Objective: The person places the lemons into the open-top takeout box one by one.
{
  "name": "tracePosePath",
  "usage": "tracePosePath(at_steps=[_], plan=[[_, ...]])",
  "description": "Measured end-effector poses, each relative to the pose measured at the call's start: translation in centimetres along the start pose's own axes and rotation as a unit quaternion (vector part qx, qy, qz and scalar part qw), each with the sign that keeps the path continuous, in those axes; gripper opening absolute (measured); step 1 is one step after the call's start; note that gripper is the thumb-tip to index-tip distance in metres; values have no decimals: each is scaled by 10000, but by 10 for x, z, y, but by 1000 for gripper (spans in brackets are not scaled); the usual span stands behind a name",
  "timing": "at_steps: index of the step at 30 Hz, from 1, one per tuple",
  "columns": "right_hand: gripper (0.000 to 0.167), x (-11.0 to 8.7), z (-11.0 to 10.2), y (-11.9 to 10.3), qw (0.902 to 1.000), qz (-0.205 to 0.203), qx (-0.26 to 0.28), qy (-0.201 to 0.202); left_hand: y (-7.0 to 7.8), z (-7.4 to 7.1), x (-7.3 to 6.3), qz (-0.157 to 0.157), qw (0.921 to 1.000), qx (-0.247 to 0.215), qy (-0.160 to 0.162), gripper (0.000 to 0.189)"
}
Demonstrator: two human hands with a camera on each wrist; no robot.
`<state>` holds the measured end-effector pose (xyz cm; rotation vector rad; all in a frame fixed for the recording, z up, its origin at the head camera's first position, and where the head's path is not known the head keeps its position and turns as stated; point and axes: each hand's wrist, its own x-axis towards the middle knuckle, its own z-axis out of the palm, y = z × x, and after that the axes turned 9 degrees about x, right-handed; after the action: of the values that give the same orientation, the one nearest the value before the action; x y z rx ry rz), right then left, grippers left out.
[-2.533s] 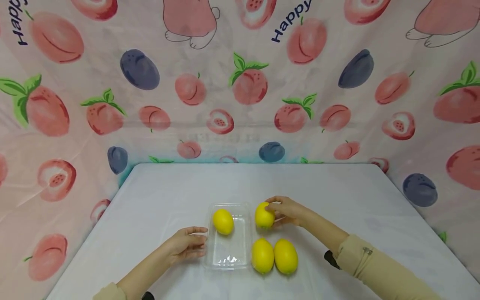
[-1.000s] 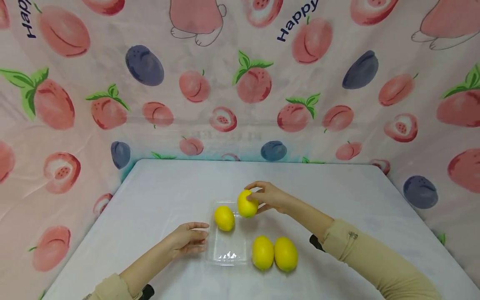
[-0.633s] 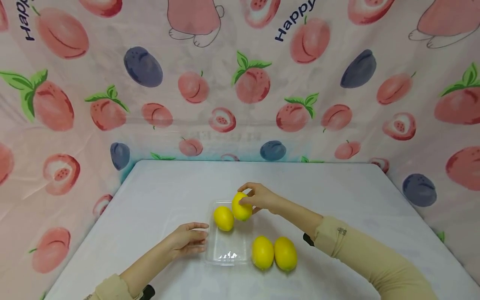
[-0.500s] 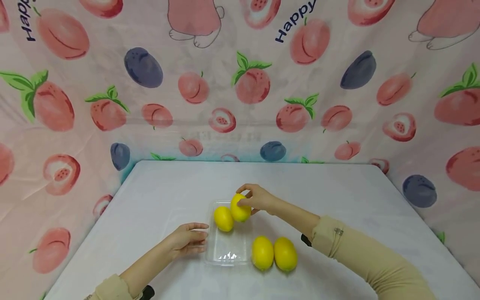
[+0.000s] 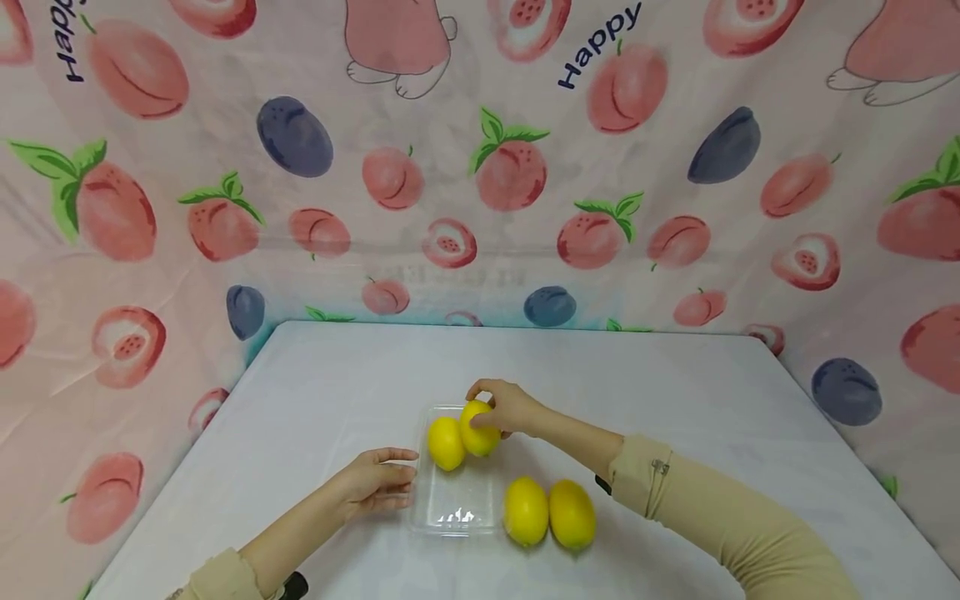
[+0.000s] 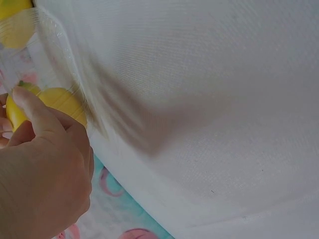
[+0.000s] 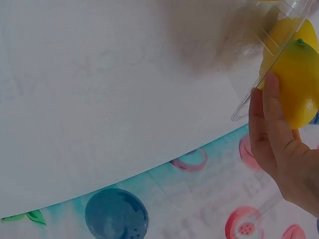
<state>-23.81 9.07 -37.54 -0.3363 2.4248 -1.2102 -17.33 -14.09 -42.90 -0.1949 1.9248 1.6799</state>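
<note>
Right hand [image 5: 513, 408]: grasps one lemon [image 5: 481, 440] between thumb and fingers, at far right of clear tray [image 5: 459, 502].
Left hand [image 5: 375, 483]: unclenched, fingers extend to tray's left rim.

Extends left arm [image 5: 292, 533] from about seven o'clock toward two, holding left hand [image 5: 378, 481] with fingers [image 5: 393, 455] nearly straight and pointed to three o'clock. Angles right arm [image 5: 585, 442] from between four and five o'clock toward ten, with right hand [image 5: 513, 407] curled in a pinching grip, thumb [image 5: 483, 420] at eight o'clock, index finger [image 5: 487, 384] arched at ten.
</note>
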Motion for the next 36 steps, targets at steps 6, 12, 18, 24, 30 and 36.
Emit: tracePosePath(at_steps=[6,12,18,24,30,36], plan=[[39,1,3,1,9980,-208,-594,48,0,0,0,-7,10000,-21,-26,41],[41,3,5,3,9941,-442,-989,64,0,-1,0,12,10000,5,3,40],[41,3,11,6,9866,-620,-1500,183,0,-1,0,38,10000,-16,21,40],[35,0,16,9,9763,-1027,-1853,448,-1,0,0,51,10000,-57,54,40],[42,-5,14,10,9640,-1555,-2096,503,-3,1,0,100,9999,-85,63,43],[53,-10,11,8,9630,-1477,-2248,-159,-3,0,0,146,9999,-49,70,44]])
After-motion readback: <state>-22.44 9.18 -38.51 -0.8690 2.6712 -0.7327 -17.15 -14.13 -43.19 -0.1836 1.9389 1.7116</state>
